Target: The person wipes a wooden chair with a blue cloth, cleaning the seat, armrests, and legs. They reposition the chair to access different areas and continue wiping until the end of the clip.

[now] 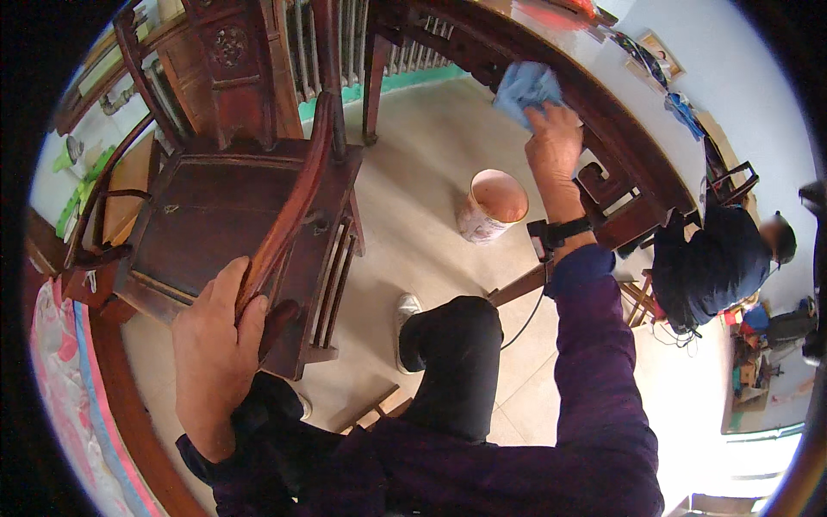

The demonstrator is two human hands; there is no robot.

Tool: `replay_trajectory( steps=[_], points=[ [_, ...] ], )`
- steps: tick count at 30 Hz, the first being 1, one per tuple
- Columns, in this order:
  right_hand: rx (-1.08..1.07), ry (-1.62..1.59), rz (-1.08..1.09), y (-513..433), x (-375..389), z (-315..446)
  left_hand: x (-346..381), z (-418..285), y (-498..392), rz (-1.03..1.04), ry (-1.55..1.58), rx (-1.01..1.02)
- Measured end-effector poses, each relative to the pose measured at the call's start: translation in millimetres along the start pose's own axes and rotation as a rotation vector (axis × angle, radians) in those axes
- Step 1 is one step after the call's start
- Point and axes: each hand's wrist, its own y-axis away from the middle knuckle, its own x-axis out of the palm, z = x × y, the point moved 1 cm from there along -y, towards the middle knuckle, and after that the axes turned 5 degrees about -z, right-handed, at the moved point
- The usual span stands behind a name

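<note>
My left hand [216,349] grips the front end of the curved armrest [291,213] of a dark wooden armchair, with the thumb on one side and the fingers on the other. Held in my right hand [555,152] is a crumpled blue cloth [526,90], slightly blurred, beside the dark carved apron of a long wooden table [614,116]. Whether the cloth touches the wood I cannot tell. Below and left of that hand, a patterned bucket [488,216] with a pinkish inside stands on the tiled floor. The chair's seat [213,220] lies beyond my left hand.
A radiator [420,52] runs along the far wall. Another person [711,268] in dark clothes is at the right, past the table's end. A bed with a patterned cover [61,362] is at the left. A cable [533,323] hangs near my right forearm.
</note>
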Motion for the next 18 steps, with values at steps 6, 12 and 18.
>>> replay_trajectory(
  steps=[6, 12, 18],
  points=[
    [0.016, 0.193, 0.268, 6.9, 40.9, -2.3, 4.9, 4.4, 0.3, -0.053, 0.040, 0.090],
    [0.074, 0.110, 0.255, -22.5, 64.4, 2.9, 5.6, 4.7, 2.3, -0.031, 0.029, 0.035],
    [0.158, -0.075, 0.379, -57.8, 90.0, 11.7, 5.0, 4.2, 0.6, -0.027, 0.040, 0.059]
  ],
)
